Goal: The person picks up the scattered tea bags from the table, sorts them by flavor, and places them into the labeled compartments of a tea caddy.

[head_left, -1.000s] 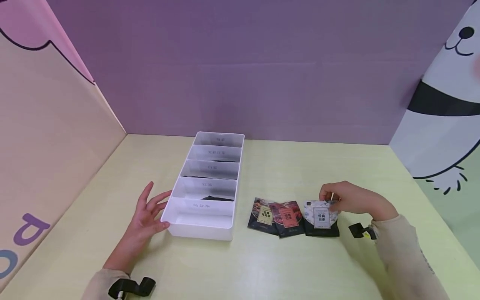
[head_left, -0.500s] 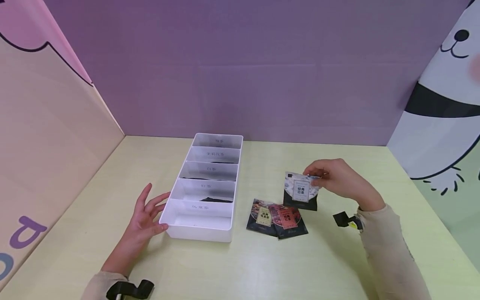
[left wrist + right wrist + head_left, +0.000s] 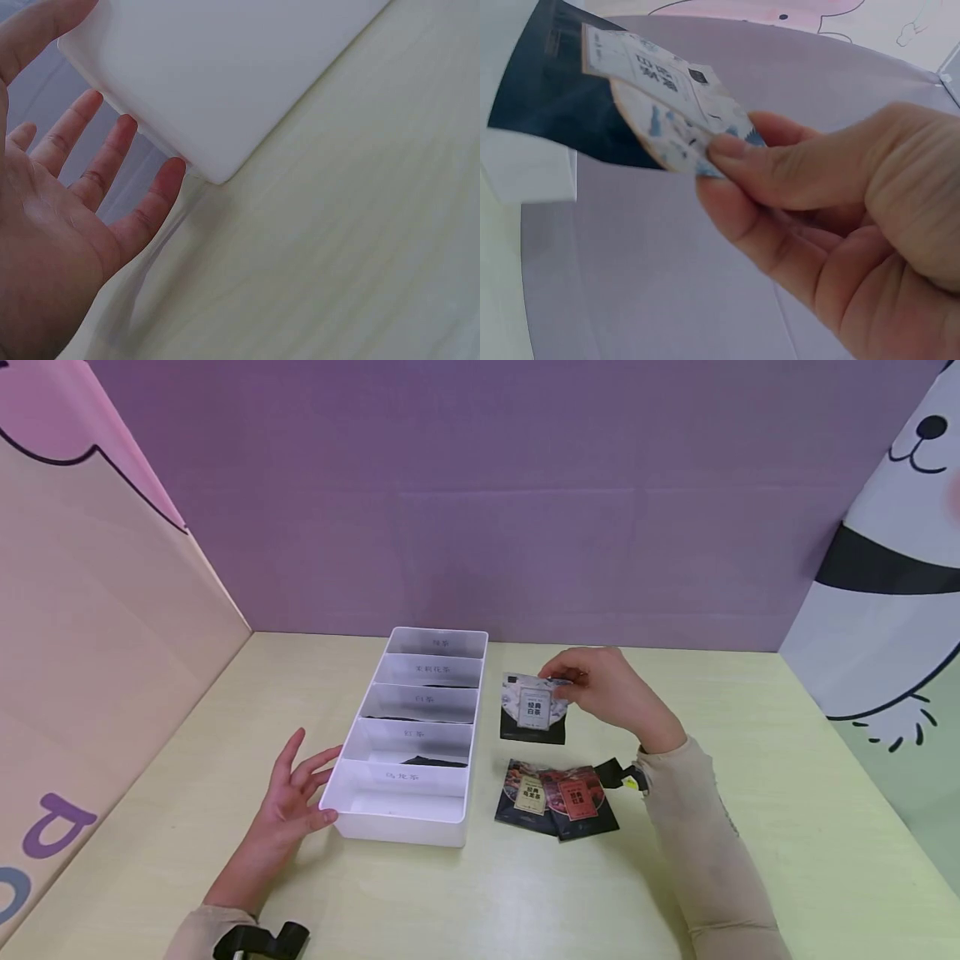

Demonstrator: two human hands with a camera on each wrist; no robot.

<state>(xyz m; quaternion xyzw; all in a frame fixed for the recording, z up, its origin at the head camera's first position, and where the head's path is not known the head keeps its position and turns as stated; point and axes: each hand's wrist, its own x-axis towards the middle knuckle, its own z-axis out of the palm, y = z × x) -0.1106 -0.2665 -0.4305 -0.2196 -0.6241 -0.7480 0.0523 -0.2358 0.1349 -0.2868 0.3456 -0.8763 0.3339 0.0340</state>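
My right hand (image 3: 611,693) pinches the top right corner of a white-and-black tea sachet (image 3: 533,708), held just right of the white divided box (image 3: 397,829). In the right wrist view the sachet (image 3: 652,97) is gripped between thumb and fingers, its dark lower half pointing away. My left hand (image 3: 288,802) touches the box's near left side with fingers spread; the left wrist view has its fingertips (image 3: 174,166) against the wall of the box (image 3: 210,82). A red-labelled sachet (image 3: 579,802) overlaps a yellow-labelled sachet (image 3: 527,797) on the table.
Several labelled compartments run from front to back of the box; dark sachet edges (image 3: 435,762) show in some of them. A purple wall (image 3: 517,527) closes off the table (image 3: 480,910) at the back, with printed panels at both sides.
My right hand has lifted the white-and-black tea sachet from beside the other two and carried it left and away from me, toward the box. The left hand has stayed in place.
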